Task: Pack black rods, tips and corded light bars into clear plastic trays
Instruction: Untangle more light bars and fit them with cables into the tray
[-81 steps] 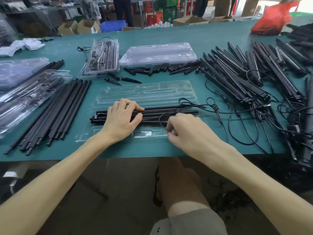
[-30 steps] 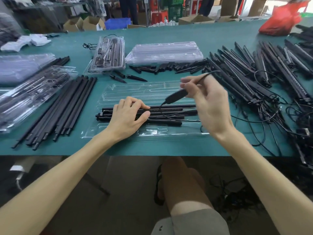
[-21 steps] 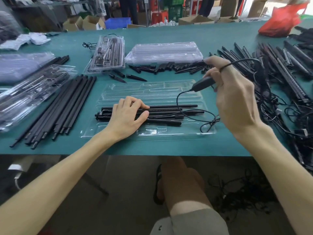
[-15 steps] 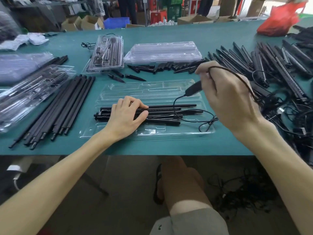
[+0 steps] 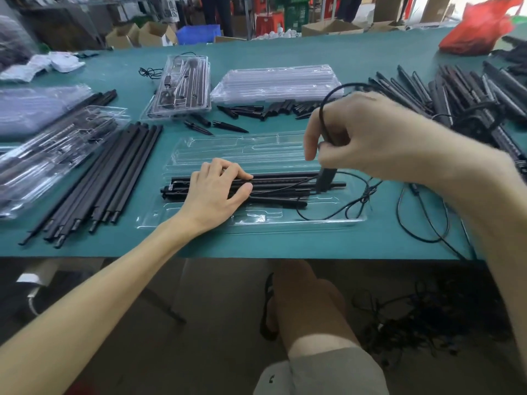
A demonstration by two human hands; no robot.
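Palm down, the left hand point(image 5: 216, 192) presses with relaxed fingers on black light bars point(image 5: 279, 181) in the clear tray point(image 5: 256, 223) near the front edge of the surface point(image 5: 285, 246). The right hand point(image 5: 359, 135), wrist bent, pinches a black plug point(image 5: 325, 181) upright over the tray's right end.

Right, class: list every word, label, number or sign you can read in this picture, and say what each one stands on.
No text here can be read.
Pale patch at the left end of the bars: too small to read.
Dark mark on the shorts: blurred.
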